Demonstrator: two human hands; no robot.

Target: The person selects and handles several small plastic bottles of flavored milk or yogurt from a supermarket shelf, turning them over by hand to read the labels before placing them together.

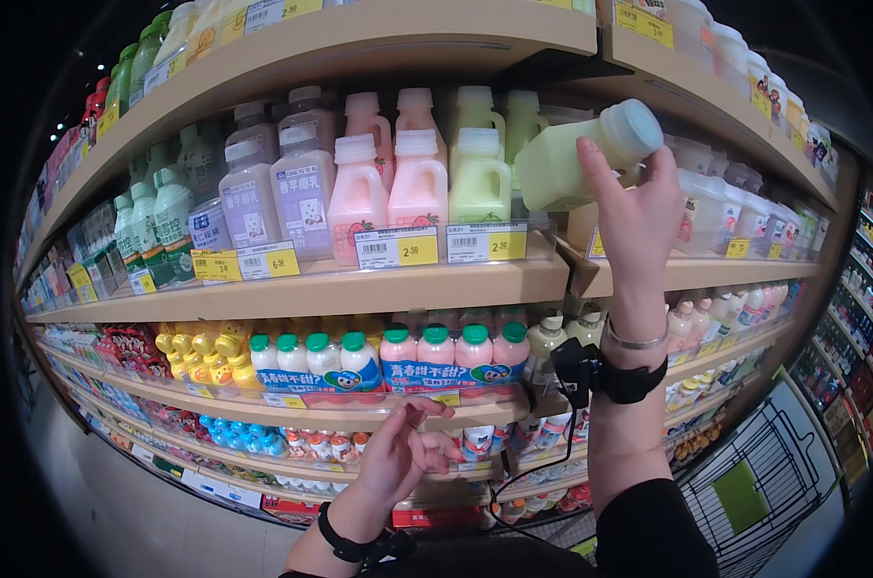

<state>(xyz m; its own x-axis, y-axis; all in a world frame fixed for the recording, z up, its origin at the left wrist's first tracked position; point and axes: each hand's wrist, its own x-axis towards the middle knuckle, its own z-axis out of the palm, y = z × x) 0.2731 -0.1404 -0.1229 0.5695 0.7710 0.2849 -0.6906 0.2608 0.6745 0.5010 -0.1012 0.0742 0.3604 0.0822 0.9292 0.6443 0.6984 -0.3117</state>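
Note:
My right hand (632, 197) is raised to the middle shelf and grips a pale green milk bottle (558, 166). The bottle is tilted, its whitish cap (632, 129) toward the upper right, and its base is near the shelf edge. My fingers partly hide its far side. Just left of it stand another pale green handled bottle (480, 181) and pink handled bottles (417, 183), upright in rows. Lower down, my left hand (408, 453) is held in front of the lower shelves, empty, with loosely bent fingers apart.
Purple bottles (302, 188) and dark green bottles (171, 222) fill the shelf to the left. White tubs (708, 207) stand right of a shelf divider. Below are green-capped bottle packs (456, 356). A shopping cart (759, 472) is at lower right; a cable hangs by my right forearm.

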